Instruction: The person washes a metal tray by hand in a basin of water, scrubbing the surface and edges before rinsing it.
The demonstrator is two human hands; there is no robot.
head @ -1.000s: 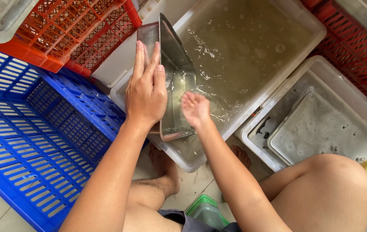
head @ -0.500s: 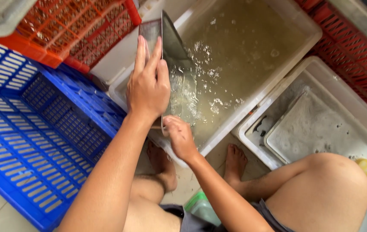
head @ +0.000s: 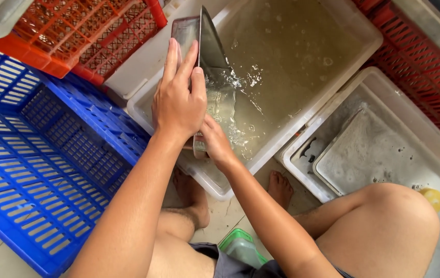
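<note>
A metal tray (head: pixel 210 56) is held on edge over a white tub (head: pixel 333 56) of cloudy water, its far end tilted up and its near end low at the tub's near rim. The left hand (head: pixel 178 100) is laid flat against the tray's outer face, fingers stretched upward along it and the thumb hooked over the top edge, so the tray is gripped between thumb and palm. The right hand (head: pixel 216 140) is closed on the tray's lower end, just beside and partly under the left wrist; how its fingers are wrapped cannot be told, since they are hidden behind the tray and the other hand. Water is seen running off the tray's inner face and splashing into the tub.

A blue crate (head: pixel 39 154) lies at the left, touching the tub's side. 1 orange crate (head: pixel 75 31) sits beyond it, and a red crate (head: pixel 426 72) is at the far right. A 2nd white tub (head: pixel 307 170) of foamy water stands to the right of the first, close beside it, with a flat tray sunk in the suds and a yellow object (head: pixel 432 198) at its near edge. 2 bare feet rest on the tiled floor between the tubs and the knees. A green-lidded box (head: pixel 240 244) lies on the floor by the thighs.
</note>
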